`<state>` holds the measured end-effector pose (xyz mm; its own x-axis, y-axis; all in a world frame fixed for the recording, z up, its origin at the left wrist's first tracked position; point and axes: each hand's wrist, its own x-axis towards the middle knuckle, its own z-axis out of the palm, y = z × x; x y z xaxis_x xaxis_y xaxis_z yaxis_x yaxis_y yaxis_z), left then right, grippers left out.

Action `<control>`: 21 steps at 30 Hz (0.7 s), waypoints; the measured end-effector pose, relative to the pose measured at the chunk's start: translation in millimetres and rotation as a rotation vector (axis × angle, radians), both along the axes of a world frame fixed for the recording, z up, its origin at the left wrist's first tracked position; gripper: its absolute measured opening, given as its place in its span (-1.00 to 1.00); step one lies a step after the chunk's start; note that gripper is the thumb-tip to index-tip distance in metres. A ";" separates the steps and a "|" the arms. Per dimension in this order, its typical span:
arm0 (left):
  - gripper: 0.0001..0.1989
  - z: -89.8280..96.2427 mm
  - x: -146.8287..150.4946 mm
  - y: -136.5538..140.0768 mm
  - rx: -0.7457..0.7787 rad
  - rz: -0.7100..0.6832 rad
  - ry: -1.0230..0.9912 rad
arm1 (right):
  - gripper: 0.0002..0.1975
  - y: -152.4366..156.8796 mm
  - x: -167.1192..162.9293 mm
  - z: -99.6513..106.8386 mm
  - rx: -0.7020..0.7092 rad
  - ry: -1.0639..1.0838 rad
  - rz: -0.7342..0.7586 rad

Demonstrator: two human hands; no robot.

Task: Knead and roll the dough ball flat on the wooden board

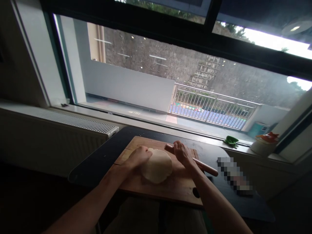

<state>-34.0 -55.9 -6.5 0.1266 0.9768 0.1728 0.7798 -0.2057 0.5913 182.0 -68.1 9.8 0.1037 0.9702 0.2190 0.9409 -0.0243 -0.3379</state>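
A flat, roughly round sheet of dough [158,166] lies on a wooden cutting board [179,186]. My left hand [140,156] is at the dough's upper left edge, its fingers curled and closed on that edge. My right hand [181,152] is wrapped round a wooden rolling pin [207,167], to the right of the dough. The pin slants across the board's right side, its lower end reaching past the board. Part of the dough's left side is hidden behind my left hand.
The board rests on a dark table [97,161] against the windowsill. A blurred-out flat object [235,175] lies on the table at right. A green item [231,141] and a white pot [262,146] stand on the sill. A radiator [73,125] is at left.
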 end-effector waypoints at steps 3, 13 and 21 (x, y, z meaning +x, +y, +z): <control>-0.73 -9.0 -1.2 0.6 0.039 0.066 0.145 | -0.63 2.8 -20.2 -11.4 -0.009 0.041 0.029; -0.75 -24.2 7.3 -3.9 0.180 0.211 0.127 | -0.57 50.2 -52.0 -11.8 -0.113 -0.014 -0.114; -0.69 -21.6 6.1 -6.6 0.204 0.199 0.047 | -0.60 -7.5 -66.1 -25.7 0.129 -0.122 -0.027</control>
